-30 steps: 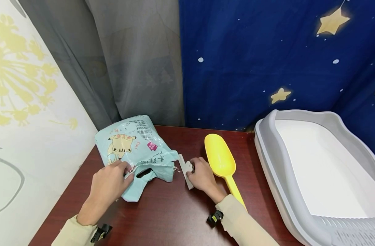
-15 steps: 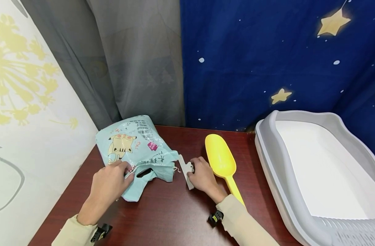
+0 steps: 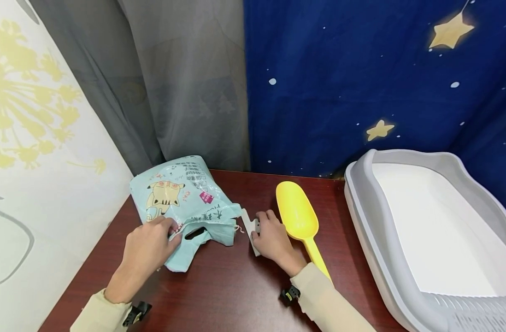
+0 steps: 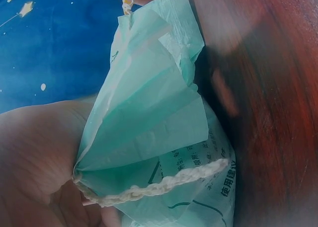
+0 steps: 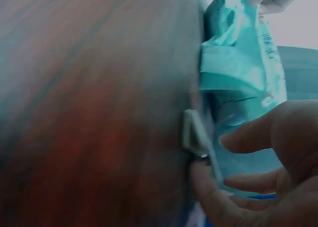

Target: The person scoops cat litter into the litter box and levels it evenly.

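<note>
A light-blue plastic bag point(image 3: 209, 184) with a cartoon cat lies at the left of the table. My left hand point(image 3: 147, 246) pinches its gathered near edge, beside a dark handle slot. From that hand, in the left wrist view, runs a braided white string point(image 4: 174, 183) across the bag's folds. My right hand point(image 3: 273, 237) holds a long white clip point(image 3: 248, 227) just right of the bag's mouth. Fingers and thumb are curled about the clip, seen small and blurred in the right wrist view; part of it is hidden behind them.
A yellow scoop point(image 3: 296, 212) lies right of my right hand, its handle partly behind the forearm. A grey-rimmed litter box point(image 3: 371, 216) with a white inside stands at the right. The dark red table point(image 3: 220, 295) meets a white wall panel and curtains point(image 3: 191, 92).
The white clip has turned slightly in my right hand, so its tab shows at another angle. My left hand and the bag stay in place.
</note>
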The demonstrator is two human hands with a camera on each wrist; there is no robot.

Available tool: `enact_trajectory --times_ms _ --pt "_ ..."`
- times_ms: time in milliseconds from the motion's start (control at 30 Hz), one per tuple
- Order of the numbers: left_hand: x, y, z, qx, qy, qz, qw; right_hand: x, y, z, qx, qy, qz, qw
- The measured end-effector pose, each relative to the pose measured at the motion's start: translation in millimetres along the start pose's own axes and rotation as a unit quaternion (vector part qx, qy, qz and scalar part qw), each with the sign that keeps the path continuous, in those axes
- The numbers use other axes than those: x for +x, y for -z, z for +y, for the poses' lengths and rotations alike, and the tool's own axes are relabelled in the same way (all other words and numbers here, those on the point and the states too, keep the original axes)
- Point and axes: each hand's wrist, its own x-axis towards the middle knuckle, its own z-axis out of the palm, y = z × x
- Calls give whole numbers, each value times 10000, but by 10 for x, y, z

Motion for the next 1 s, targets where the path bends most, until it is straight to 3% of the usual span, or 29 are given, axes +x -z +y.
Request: enact_trajectory --times_ms 167,367,533,733,1000 --pt "-1 -2 -4 -11 3 -37 10000 -5 119 -109 -249 140 231 9993" --pt "-3 19 3 -12 -1 3 10000 115 255 -202 -166 989 853 9913" --pt "0 17 3 -43 5 -36 10000 269 289 -238 -9 1499 568 9871" --pt "1 23 -3 -75 -18 -15 10000 365 227 -235 154 1598 36 9870" --pt "0 22 -13 -100 -56 54 9999 413 105 -217 196 1741 100 9845"
